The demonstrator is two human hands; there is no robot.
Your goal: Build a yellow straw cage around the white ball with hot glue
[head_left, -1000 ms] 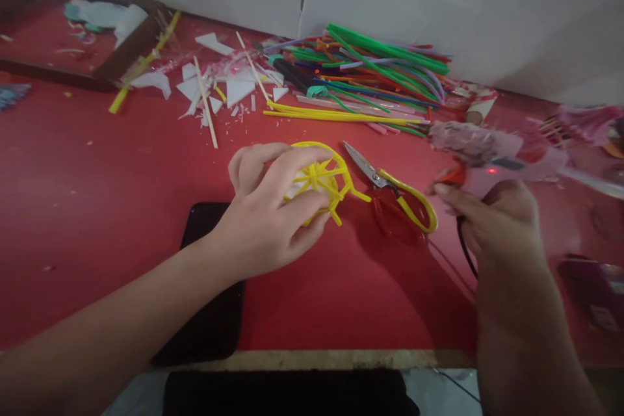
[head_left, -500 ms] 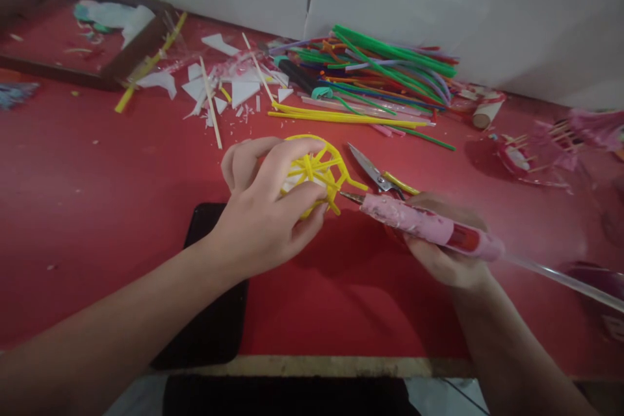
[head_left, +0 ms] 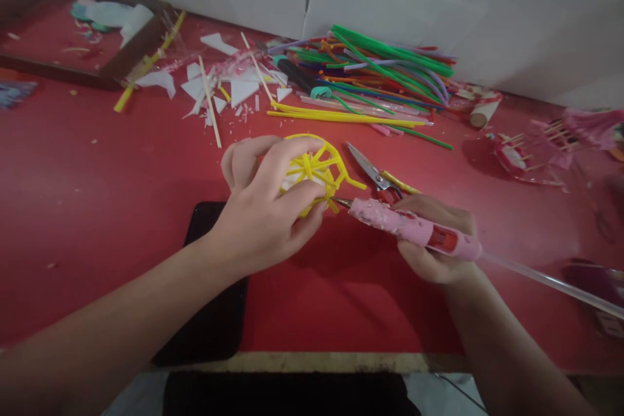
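My left hand (head_left: pixel 273 198) grips a round yellow wheel-like frame (head_left: pixel 308 167) of fuzzy stems, with white material behind its spokes. Two yellow stem ends stick out at its right and lower right. My right hand (head_left: pixel 436 240) is closed around a pink glue gun (head_left: pixel 407 227), which has a clear glue stick (head_left: pixel 550 279) coming out of its rear. The gun's metal tip meets the lower right of the yellow frame, beside my left fingertips. Just above the gun lie open scissors (head_left: pixel 373 172), partly hidden by it.
Behind my hands lie yellow stems (head_left: pixel 346 118), a pile of coloured pipe cleaners (head_left: pixel 385 68) and white scraps (head_left: pixel 244 91). A brown frame (head_left: pixel 114 68) is at the back left, a black phone (head_left: pixel 209 325) near the front edge, and a pink stick model (head_left: pixel 541 146) at right.
My right hand has moved the glue gun left, and its tip has come from just beside the yellow frame onto it. My left hand has hardly moved.
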